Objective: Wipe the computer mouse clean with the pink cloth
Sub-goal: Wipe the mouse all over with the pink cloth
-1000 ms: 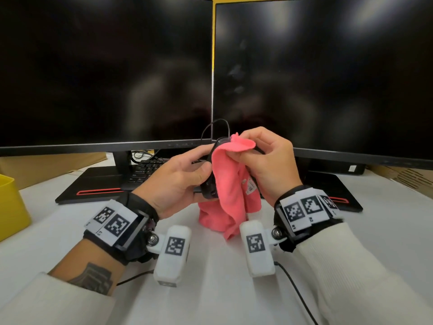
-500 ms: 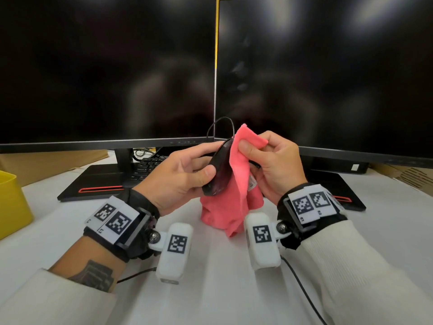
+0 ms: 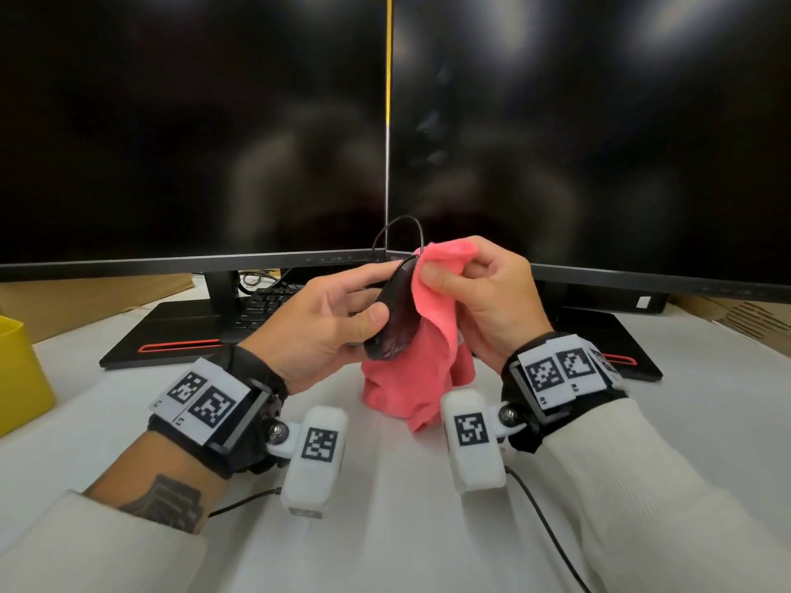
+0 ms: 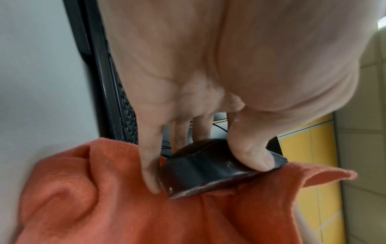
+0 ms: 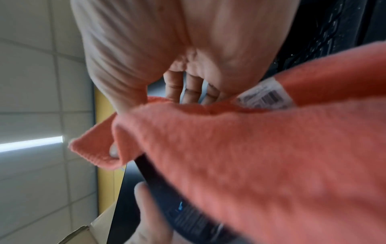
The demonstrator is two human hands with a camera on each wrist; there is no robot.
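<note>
A black wired computer mouse (image 3: 396, 314) (image 4: 206, 168) is held up above the white desk, tilted on its side. My left hand (image 3: 329, 318) (image 4: 200, 145) grips it, thumb on the near side, fingers behind. My right hand (image 3: 483, 301) (image 5: 158, 92) pinches the top of the pink cloth (image 3: 432, 336) (image 4: 104, 206) (image 5: 261, 156) and presses it against the mouse's right face. The rest of the cloth hangs down to the desk. In the right wrist view the mouse (image 5: 177, 206) shows as a dark edge under the cloth. The mouse's cable (image 3: 398, 233) loops up behind.
Two dark monitors (image 3: 192, 122) stand close behind the hands, with a black keyboard (image 3: 265, 301) under the left one. A yellow bin (image 3: 17, 374) sits at the left edge. Wrist camera cables (image 3: 543, 524) trail over the white desk (image 3: 406, 528).
The mouse has turned so more of its dark back faces me. My right hand has slid the cloth up along the mouse's right side, its top corner now higher.
</note>
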